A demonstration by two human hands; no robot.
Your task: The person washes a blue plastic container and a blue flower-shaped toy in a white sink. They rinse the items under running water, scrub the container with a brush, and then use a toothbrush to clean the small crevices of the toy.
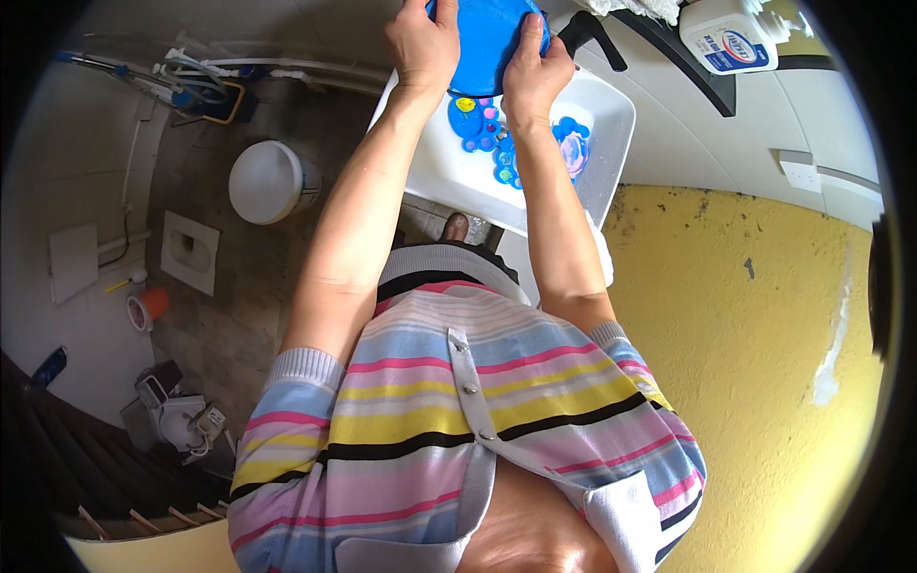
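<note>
The blue disc [489, 50] is above the far part of the white sink [606, 196], held between 2 hands, and its far edge runs up to the top of the view. The left hand [425, 48] grips its left edge; the right hand [538, 81] is clamped on its right edge, with the thumb flat on the near face and the fingers bent behind. On the right, room is tight: the black tap [594, 40] is just beside the right hand, and past it come a curved black shelf [705, 84] and a white pump bottle [731, 43]. On the left, the sink's side rim passes behind the left forearm, with open floor [258, 115] beyond it and a round white bucket [263, 183] well apart from the hands. Nearer the body, the basin opens below the disc, and the striped knit top [411, 382] is clear of the front rim.

The disc looks smooth and slightly glossy, like plastic, with a rounded near edge. Under it, blue pieces [468, 122] with scalloped outlines and small coloured rounds lie in the glossy sink. The yellow wall [726, 286] at right is rough and stained.

The disc's broad face points up toward the head; I cannot tell its long axis, since its far end is cut off.
</note>
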